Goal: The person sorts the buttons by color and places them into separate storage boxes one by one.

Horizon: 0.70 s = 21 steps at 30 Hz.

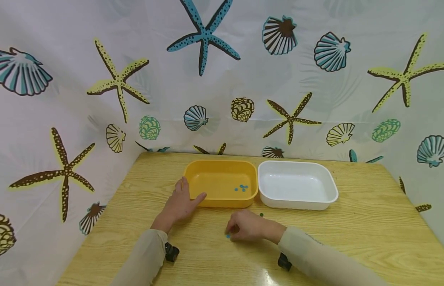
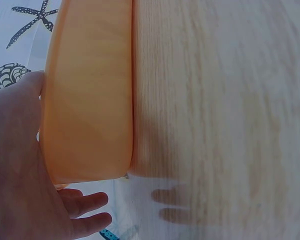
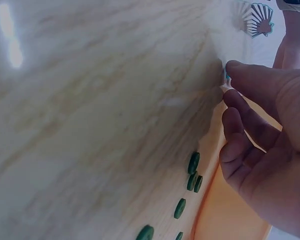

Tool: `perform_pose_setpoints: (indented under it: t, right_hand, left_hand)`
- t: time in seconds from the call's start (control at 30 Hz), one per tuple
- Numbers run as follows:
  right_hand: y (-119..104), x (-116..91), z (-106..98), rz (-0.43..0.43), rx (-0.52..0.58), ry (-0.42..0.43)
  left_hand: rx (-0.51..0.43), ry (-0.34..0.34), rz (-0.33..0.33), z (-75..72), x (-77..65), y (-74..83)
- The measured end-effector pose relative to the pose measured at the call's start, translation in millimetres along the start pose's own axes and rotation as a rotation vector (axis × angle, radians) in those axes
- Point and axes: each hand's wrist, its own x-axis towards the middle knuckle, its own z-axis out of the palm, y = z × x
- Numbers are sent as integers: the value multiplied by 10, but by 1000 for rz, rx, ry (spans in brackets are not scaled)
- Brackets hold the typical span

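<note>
My left hand (image 1: 180, 202) rests on the near left corner of the orange tray (image 1: 222, 203), thumb at the front rim and fingers along the left end. In the left wrist view the visible fingers (image 2: 87, 225) reach straight past the tray's end. On the table in front of that tray, my right hand (image 1: 246, 225) pinches a small blue button (image 1: 227, 236) between thumb and forefinger. Its other fingers are curled, holding nothing. Several green buttons (image 3: 180, 208) lie on the table beside the right hand, mostly hidden by it in the head view.
Several blue buttons (image 1: 242, 187) lie inside the orange tray, toward its right end. A white tray (image 1: 297, 204) stands right beside it. Behind the wooden table (image 1: 365, 210) hangs a curtain (image 1: 222, 135) printed with shells and starfish.
</note>
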Motion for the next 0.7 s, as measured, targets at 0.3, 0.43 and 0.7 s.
perform_pose_setpoints:
  t: [0.3, 0.43, 0.7]
  right_hand:
    - [15, 39, 23, -34, 16, -6]
    - [24, 50, 34, -41, 41, -13]
    - [36, 56, 44, -55, 47, -8]
  left_hand:
    - [3, 1, 1, -7, 5, 5]
    - [1, -1, 0, -15, 2, 10]
    - [6, -1, -9, -22, -9, 24]
